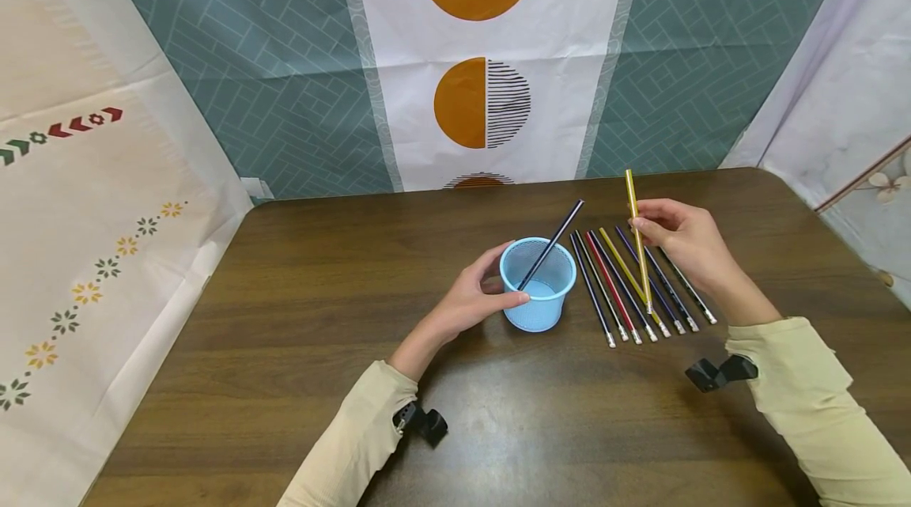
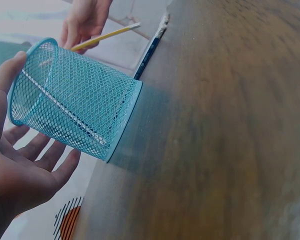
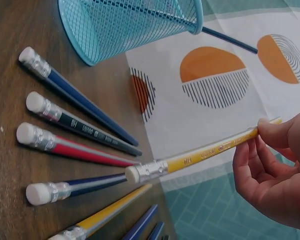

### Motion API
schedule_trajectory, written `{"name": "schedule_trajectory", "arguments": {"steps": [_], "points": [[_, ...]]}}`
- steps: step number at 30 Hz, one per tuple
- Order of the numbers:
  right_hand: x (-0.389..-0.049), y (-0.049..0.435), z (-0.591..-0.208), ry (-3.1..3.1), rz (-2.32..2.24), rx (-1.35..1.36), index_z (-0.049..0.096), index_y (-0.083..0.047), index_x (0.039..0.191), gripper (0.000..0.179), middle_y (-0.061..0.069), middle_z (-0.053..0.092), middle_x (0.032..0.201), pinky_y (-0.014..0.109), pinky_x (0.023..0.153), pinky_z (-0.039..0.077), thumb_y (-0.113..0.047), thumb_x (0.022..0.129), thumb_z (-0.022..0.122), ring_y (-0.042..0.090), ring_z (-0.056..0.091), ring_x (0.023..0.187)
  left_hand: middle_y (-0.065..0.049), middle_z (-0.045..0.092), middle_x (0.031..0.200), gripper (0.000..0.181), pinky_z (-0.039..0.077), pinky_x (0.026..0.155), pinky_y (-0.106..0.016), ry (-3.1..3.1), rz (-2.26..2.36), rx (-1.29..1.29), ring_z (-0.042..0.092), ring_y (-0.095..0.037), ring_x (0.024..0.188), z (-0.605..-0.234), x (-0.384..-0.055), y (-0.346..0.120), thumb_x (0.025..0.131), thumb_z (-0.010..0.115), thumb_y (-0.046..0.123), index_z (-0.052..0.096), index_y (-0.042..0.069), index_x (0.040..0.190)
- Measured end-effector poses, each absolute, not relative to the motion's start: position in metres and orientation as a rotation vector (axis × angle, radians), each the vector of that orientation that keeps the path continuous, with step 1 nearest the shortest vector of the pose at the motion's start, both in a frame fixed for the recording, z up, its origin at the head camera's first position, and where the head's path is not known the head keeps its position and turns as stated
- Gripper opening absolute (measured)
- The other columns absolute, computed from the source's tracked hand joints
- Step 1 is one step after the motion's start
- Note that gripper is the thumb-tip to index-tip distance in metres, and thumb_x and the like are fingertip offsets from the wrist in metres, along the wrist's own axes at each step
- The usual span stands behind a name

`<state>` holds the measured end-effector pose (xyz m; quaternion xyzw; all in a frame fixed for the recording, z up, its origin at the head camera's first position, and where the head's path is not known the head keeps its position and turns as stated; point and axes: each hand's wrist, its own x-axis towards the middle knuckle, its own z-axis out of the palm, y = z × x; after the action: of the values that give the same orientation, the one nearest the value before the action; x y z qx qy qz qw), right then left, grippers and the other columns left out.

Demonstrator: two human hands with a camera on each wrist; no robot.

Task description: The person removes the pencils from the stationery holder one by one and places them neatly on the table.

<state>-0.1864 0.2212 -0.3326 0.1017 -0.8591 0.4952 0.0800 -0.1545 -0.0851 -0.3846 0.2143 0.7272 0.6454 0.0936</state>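
Observation:
A light blue mesh pencil cup (image 1: pixel 537 309) stands upright on the table, and one dark pencil (image 1: pixel 553 244) leans inside it. My left hand (image 1: pixel 478 293) holds the cup from its left side, thumb over the near rim and fingers round the far side. In my right hand (image 1: pixel 679 242) a yellow pencil (image 1: pixel 638 238) is pinched between thumb and fingers, its white eraser end pointing down. It is raised above a row of pencils lying side by side, among them a red pencil (image 3: pixel 85 150) and another yellow pencil (image 3: pixel 110 210).
The brown wooden table (image 1: pixel 299 349) carries the pencil row just right of the cup, eraser ends toward me. Behind the table's far edge hangs a patterned cloth (image 1: pixel 299 96). Small black cameras (image 1: pixel 421 421) are strapped to both wrists.

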Motion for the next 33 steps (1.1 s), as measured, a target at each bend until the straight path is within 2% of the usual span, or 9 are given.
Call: {"name": "schedule_trajectory", "arguments": {"steps": [2,8,18,25,33], "points": [[-0.188,0.223,-0.334,-2.575,1.472,0.294,0.057,0.014,0.121,0.032,-0.016,0.063,0.087,0.014,0.067,0.051,-0.007,0.096,0.059,-0.004,0.058,0.074,-0.011,0.05,0.137,0.071,0.046,0.097,-0.037,2.155,1.915,0.636,0.051,-0.027,0.122,-0.385,-0.155,-0.085,0.083,0.074,0.004,0.041,0.009,0.145],[-0.195,0.233,-0.34,-2.609,1.434,0.264,0.058,0.013,0.121,0.033,-0.016,0.063,0.087,0.013,0.064,0.05,-0.01,0.097,0.059,-0.003,0.058,0.074,-0.013,0.049,0.139,0.071,0.045,0.098,-0.04,2.141,1.921,0.638,0.05,-0.031,0.123,-0.385,-0.154,-0.086,0.083,0.073,0.002,0.04,0.008,0.146],[-0.205,0.251,-0.348,-2.688,1.296,0.281,0.059,0.015,0.114,0.027,0.014,0.068,0.09,0.016,0.059,0.05,-0.003,0.094,0.062,-0.001,0.057,0.066,-0.023,0.044,0.141,0.071,0.042,0.101,-0.046,2.124,1.903,0.637,0.045,-0.04,0.126,-0.369,-0.147,-0.086,0.084,0.07,-0.003,0.036,-0.001,0.146],[-0.212,0.263,-0.35,-2.697,1.285,0.265,0.058,0.015,0.114,0.026,0.016,0.069,0.089,0.018,0.057,0.05,-0.001,0.093,0.062,-0.001,0.057,0.065,-0.024,0.045,0.14,0.068,0.043,0.1,-0.044,2.126,1.904,0.641,0.045,-0.041,0.126,-0.355,-0.139,-0.086,0.085,0.069,-0.001,0.037,-0.002,0.145],[-0.219,0.281,-0.356,-2.755,1.222,0.25,0.059,0.015,0.116,0.028,0.029,0.066,0.097,0.017,0.057,0.049,-0.003,0.095,0.06,-0.001,0.056,0.065,-0.024,0.043,0.141,0.069,0.04,0.101,-0.051,2.114,1.904,0.634,0.045,-0.041,0.126,-0.355,-0.139,-0.086,0.085,0.069,-0.002,0.036,-0.002,0.146]]}}
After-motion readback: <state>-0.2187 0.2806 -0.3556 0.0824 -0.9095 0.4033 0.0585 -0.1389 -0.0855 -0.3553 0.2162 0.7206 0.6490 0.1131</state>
